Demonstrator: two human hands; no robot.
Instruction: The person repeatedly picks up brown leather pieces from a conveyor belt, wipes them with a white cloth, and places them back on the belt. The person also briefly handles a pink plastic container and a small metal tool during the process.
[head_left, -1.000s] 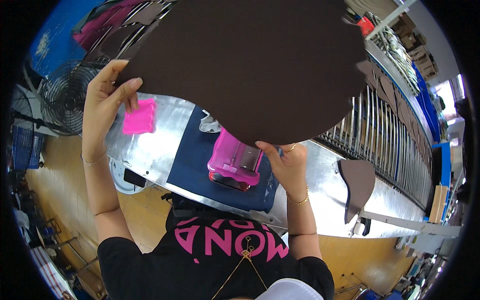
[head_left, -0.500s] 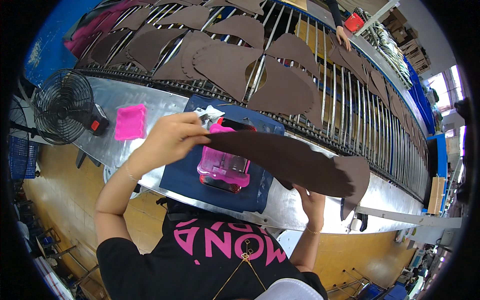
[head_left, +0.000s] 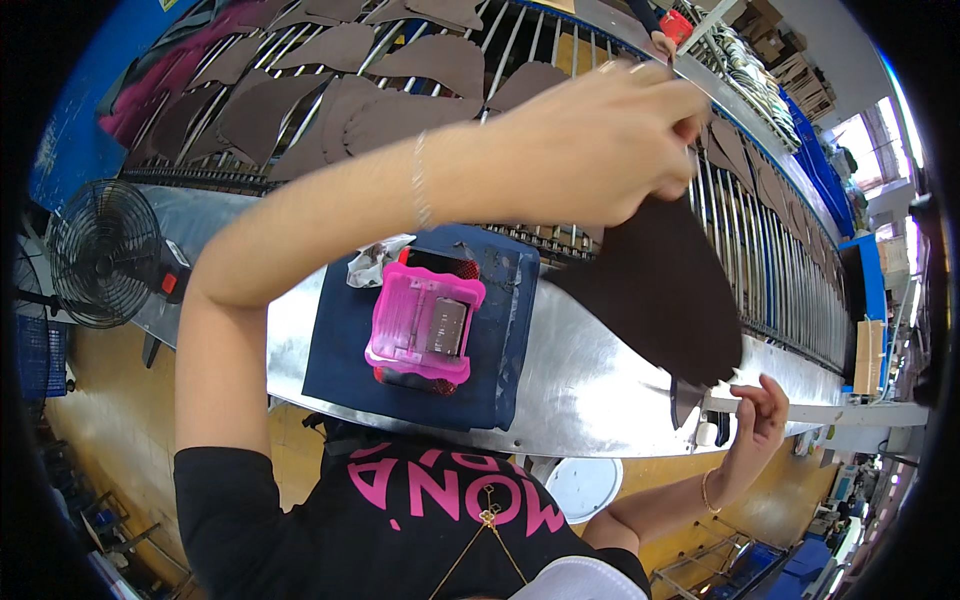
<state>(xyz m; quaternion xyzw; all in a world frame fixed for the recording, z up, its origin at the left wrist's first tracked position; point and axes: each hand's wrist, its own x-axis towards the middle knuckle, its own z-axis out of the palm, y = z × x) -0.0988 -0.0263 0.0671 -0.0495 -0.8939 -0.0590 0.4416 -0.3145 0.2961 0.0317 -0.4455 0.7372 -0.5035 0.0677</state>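
My left hand point(head_left: 635, 140) reaches across to the right, over the roller rack, its fingers closed on the upper end of a dark brown flat cut piece point(head_left: 675, 290). The piece hangs down from it with a notched lower edge, slightly blurred. Close to that lower edge is my right hand point(head_left: 757, 435), fingers apart and apparently holding nothing. A pink scalloped tray point(head_left: 384, 325) with a grey metal block point(head_left: 447, 325) inside sits on a dark blue mat point(head_left: 340, 370). Crumpled white material point(head_left: 378, 262) lies beside the tray.
Brown cut pieces point(head_left: 270, 112) lie on the metal-rod rack point(head_left: 720, 240) beyond the table point(head_left: 580, 400). A black fan point(head_left: 108, 255) stands at the left. Another person's hand point(head_left: 662, 43) is at the far side. A round white-topped object point(head_left: 585, 488) is below the table edge.
My left hand has swung far to the right and up with the brown piece, which now hangs down. My right hand has let go of it and moved right.
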